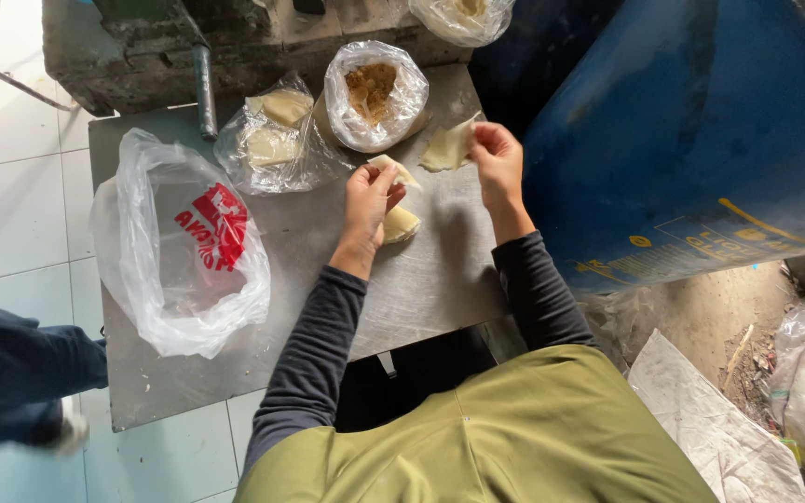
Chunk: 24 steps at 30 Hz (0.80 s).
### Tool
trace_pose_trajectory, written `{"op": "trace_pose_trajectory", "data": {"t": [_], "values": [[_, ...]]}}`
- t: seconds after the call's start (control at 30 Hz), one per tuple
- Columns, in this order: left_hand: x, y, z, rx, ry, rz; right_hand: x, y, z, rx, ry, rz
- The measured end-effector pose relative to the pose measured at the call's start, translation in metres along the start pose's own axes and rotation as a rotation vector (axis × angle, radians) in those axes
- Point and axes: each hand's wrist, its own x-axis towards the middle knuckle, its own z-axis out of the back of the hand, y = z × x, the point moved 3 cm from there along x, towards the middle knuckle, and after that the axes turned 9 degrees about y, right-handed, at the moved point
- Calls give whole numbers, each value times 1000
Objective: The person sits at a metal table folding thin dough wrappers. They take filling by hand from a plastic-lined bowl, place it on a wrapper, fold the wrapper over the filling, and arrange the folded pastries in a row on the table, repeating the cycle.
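Roughly, progress: one folded pale dough piece [400, 224] lies finished on the desk [421, 279]; the brown filling bag [375, 93] and bag of wrappers [272, 135] look far from used up.
Left hand [368, 196]: fingers pinched on a dough wrapper [393, 169].
Right hand [496, 158]: fingertips pinching another sheet [447, 149].

On the metal table [421, 289], an open plastic bag [179, 251] lies at the left. Behind the left hand [368, 200] sits a bag of filling [375, 93], with a bag of wrappers [272, 140] to its left. The right hand [496, 163] holds a wrapper [446, 149]; a folded piece [401, 224] lies just beside the left hand.
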Motion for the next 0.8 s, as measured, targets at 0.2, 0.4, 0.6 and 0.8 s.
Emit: {"op": "trace_pose_trajectory", "data": {"t": [0.2,0.4,0.6,0.8], "values": [[9,8,-17,-215,-59,-69,-10,12,-15,-1234,188,421],[19,16,-17,-158,-54,-75,-23,3,-9,-1268,267,439],[23,27,-17,-117,-48,-104,-25,-9,-11,-1283,278,425],[21,32,-18,-85,-34,-89,-27,-9,-12,-1271,302,411]]}}
